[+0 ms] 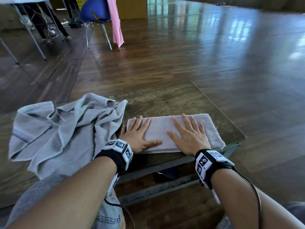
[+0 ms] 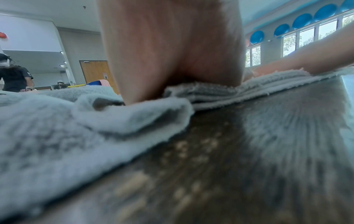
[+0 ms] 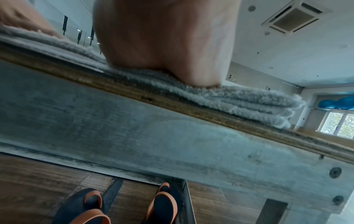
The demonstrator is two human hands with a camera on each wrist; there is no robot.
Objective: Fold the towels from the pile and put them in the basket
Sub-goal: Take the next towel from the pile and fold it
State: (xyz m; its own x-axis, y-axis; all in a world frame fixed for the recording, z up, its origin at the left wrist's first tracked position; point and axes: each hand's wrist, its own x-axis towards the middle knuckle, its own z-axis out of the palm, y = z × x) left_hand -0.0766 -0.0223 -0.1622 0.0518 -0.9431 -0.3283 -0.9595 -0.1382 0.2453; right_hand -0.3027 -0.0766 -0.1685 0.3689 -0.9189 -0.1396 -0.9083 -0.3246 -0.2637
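1. Your left grip (image 1: 137, 135) and right grip (image 1: 189, 138) lie flat, fingers spread and released, pressing the folded towel (image 1: 165, 129).
2. That towel rests on the table (image 1: 165, 100) under both grips.
3. The crumpled towel pile (image 1: 66, 129) touches your left grip's outer side.

In both wrist views the fingers lie out of sight beyond the palm heels. The left hand (image 2: 172, 50) hides the folded towel's (image 2: 249, 86) near end, and the counter (image 2: 249, 151) is blurred. The crumpled towel (image 1: 62, 129) covers the counter's left part; the sandals (image 3: 162, 204) are cut off below.
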